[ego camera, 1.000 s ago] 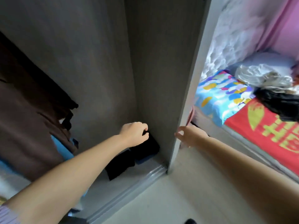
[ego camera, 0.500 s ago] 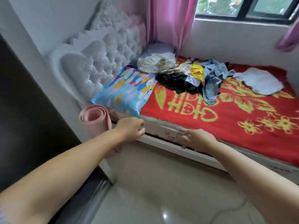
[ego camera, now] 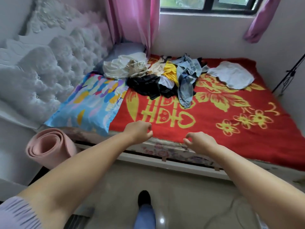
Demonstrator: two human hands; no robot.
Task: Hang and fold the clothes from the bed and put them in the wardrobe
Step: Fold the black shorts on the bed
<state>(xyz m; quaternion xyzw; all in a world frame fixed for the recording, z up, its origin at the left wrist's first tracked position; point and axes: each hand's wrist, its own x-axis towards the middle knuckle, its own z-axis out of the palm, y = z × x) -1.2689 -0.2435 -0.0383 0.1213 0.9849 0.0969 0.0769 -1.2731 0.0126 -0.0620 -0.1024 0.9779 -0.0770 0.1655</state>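
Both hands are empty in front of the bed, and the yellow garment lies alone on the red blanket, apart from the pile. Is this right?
Not quite. The head view shows the yellow garment inside the pile of clothes, not alone. Both the left hand and right hand are empty.

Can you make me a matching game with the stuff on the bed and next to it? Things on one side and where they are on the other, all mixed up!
Things:
1. pillow
2. pink mat
3. jeans
4. white cloth

Places:
A. rolled up on the floor by the bed
B. lying alone on the red blanket, to the right of the pile
C. at the head of the bed, by the white headboard
D. in the pile of clothes

Pairs: 1-C, 2-A, 3-D, 4-B
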